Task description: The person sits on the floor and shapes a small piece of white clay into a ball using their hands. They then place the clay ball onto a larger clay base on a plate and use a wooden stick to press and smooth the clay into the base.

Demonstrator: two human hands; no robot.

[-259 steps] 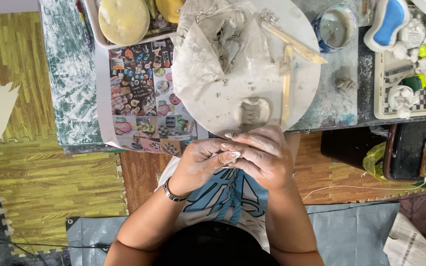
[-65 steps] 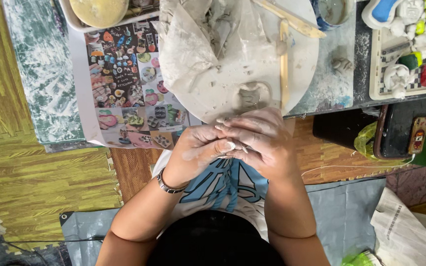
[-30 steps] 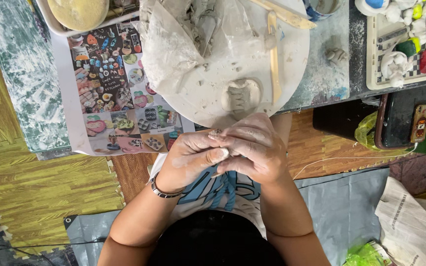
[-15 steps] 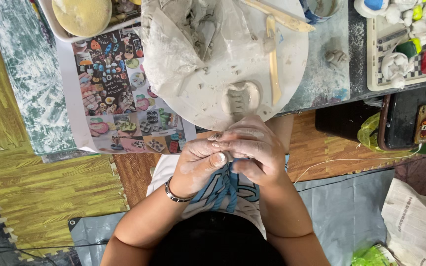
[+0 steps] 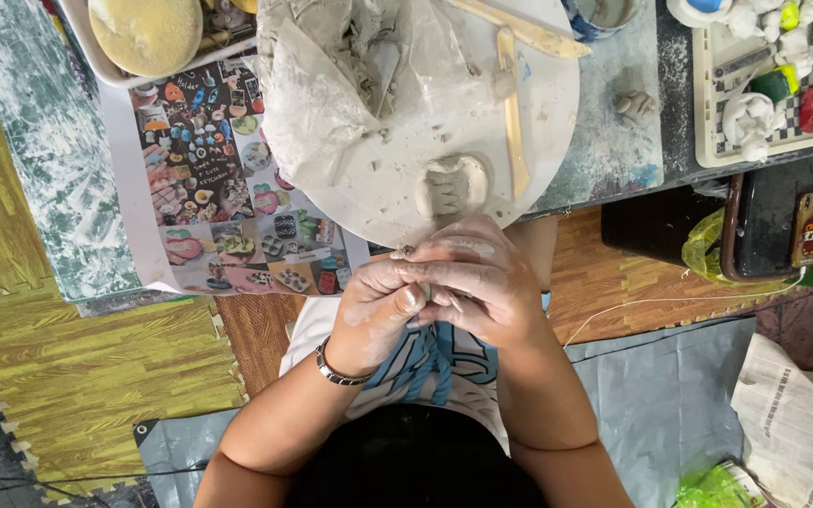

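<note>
My left hand (image 5: 378, 306) and my right hand (image 5: 482, 282) are pressed together over my lap, just below the table's front edge, both smeared with grey clay. They close around a small piece of clay that is almost wholly hidden between the fingers. Just beyond them, a small shaped clay piece (image 5: 452, 184) lies on a round white board (image 5: 548, 103). A flat wooden modelling stick (image 5: 514, 113) rests on the board beside it. A crumpled clay-smeared plastic sheet (image 5: 331, 94) covers the board's left part.
A printed picture sheet (image 5: 209, 207) lies left of the board. A tray with a yellow sponge (image 5: 143, 33) is at top left. Painted figurines sit on a tray (image 5: 773, 85) at top right. A small clay lump (image 5: 634, 103), a phone (image 5: 809, 228), and newspaper (image 5: 792, 423) are right.
My hands stayed clasped and kept kneading the clay piece, fingers shifting slightly. The view drifted a little; the board and tools did not move.
</note>
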